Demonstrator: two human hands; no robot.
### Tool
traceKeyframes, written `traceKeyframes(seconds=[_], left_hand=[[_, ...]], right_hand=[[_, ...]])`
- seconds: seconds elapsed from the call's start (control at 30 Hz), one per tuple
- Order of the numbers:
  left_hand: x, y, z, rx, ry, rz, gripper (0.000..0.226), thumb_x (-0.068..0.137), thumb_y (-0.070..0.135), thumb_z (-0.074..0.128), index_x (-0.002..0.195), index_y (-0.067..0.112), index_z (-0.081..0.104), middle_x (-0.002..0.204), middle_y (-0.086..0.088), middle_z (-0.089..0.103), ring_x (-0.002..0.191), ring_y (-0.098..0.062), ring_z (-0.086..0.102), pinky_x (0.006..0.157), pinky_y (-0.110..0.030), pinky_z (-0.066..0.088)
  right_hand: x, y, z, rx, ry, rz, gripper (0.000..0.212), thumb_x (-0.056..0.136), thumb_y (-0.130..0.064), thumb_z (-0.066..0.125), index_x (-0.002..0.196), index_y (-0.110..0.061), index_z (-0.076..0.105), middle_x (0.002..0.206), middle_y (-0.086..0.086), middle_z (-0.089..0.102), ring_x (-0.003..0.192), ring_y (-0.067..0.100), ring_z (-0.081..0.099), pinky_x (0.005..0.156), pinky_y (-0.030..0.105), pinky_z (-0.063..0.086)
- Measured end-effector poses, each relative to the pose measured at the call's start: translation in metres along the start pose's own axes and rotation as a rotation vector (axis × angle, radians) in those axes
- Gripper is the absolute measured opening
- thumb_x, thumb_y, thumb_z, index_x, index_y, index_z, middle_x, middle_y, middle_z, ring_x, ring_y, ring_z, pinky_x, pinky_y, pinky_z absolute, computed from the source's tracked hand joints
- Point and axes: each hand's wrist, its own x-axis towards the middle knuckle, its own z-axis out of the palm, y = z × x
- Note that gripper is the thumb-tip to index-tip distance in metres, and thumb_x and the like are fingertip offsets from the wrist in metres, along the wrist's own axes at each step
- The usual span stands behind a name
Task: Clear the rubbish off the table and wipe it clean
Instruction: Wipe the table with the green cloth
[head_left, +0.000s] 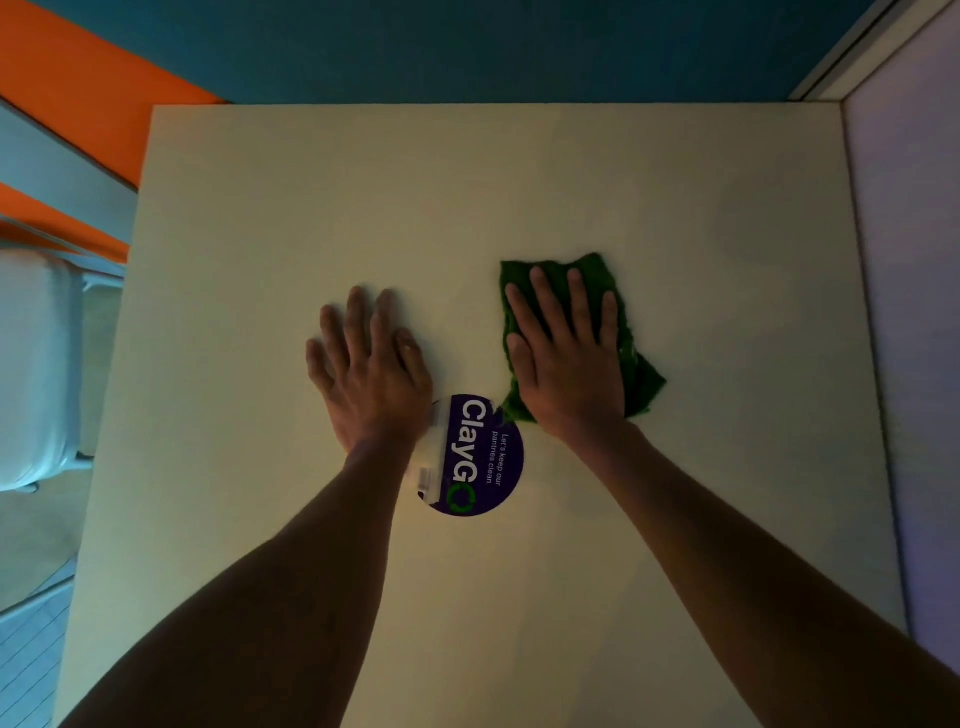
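Observation:
A green cloth (641, 382) lies flat on the pale table (363, 182), right of its middle. My right hand (563, 348) presses down on the cloth with straight, spread fingers and covers most of it. My left hand (369, 364) rests flat on the bare tabletop to the left of the cloth, fingers straight and spread, holding nothing. A round purple "ClayGO" sticker (483, 457) sits on the table just below and between the two hands; my left wrist hides its left edge.
A white chair (36, 364) stands off the table's left side. A pale wall panel (914, 312) runs along the table's right edge. Beyond the far edge lie teal floor (467, 47) and an orange strip (78, 78).

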Motion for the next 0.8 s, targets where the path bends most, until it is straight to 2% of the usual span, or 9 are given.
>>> traceKeyframes(seconds=[0.2,0.33,0.4,0.5,0.63,0.73,0.8], left_hand=[[0.0,-0.002,-0.002,-0.01,0.001,0.025,0.054,0.106,0.045,0.02,0.159,0.031,0.016,0.168,0.0,0.009,0.155,-0.027,0.0,0.124,-0.052,0.004],[0.003,0.004,-0.006,-0.05,-0.013,-0.007,0.053,0.105,0.04,0.028,0.157,0.027,0.024,0.167,-0.003,0.016,0.154,-0.031,0.005,0.123,-0.054,0.006],[0.004,0.018,-0.012,-0.092,-0.009,-0.011,0.05,0.1,0.033,0.038,0.149,0.022,0.039,0.161,-0.006,0.031,0.151,-0.033,0.019,0.12,-0.055,0.016],[-0.002,0.053,-0.02,-0.169,-0.024,0.149,0.041,0.095,0.026,0.047,0.134,0.023,0.057,0.144,-0.004,0.052,0.139,-0.029,0.037,0.109,-0.05,0.036],[-0.029,0.102,-0.021,-0.204,-0.116,0.33,0.038,0.098,0.025,0.049,0.135,0.024,0.056,0.139,-0.003,0.055,0.134,-0.026,0.042,0.104,-0.046,0.042],[-0.048,0.127,-0.017,-0.18,-0.179,0.397,0.04,0.1,0.028,0.048,0.139,0.023,0.052,0.14,-0.004,0.053,0.13,-0.026,0.045,0.101,-0.044,0.044],[-0.06,0.138,-0.013,-0.157,-0.226,0.409,0.043,0.101,0.03,0.045,0.143,0.021,0.047,0.139,-0.006,0.051,0.124,-0.027,0.048,0.098,-0.043,0.045]], right_hand=[[-0.073,0.02,0.006,-0.009,-0.083,0.007,0.054,0.105,-0.047,0.017,0.157,-0.032,0.013,0.165,-0.001,0.01,0.152,0.029,0.003,0.12,0.056,0.008],[-0.098,0.044,-0.006,0.024,-0.122,-0.011,0.053,0.105,-0.048,0.016,0.156,-0.033,0.02,0.165,0.0,0.015,0.152,0.028,0.006,0.121,0.054,0.009],[-0.104,0.056,-0.013,0.078,-0.108,0.035,0.054,0.104,-0.049,0.017,0.155,-0.032,0.022,0.165,0.001,0.014,0.152,0.027,0.007,0.121,0.055,0.012],[-0.105,0.07,-0.024,0.185,-0.025,0.144,0.052,0.105,-0.047,0.024,0.153,-0.03,0.027,0.164,0.004,0.013,0.152,0.029,0.008,0.12,0.055,0.016],[-0.098,0.086,-0.041,0.256,0.105,0.3,0.05,0.102,-0.041,0.039,0.148,-0.024,0.036,0.158,0.009,0.029,0.143,0.032,0.03,0.112,0.048,0.035],[-0.097,0.092,-0.049,0.286,0.12,0.41,0.048,0.099,-0.038,0.046,0.142,-0.018,0.045,0.141,0.012,0.048,0.126,0.034,0.047,0.094,0.047,0.046],[-0.1,0.092,-0.05,0.302,0.096,0.453,0.047,0.097,-0.037,0.049,0.14,-0.018,0.047,0.135,0.012,0.051,0.118,0.032,0.051,0.09,0.046,0.048]])
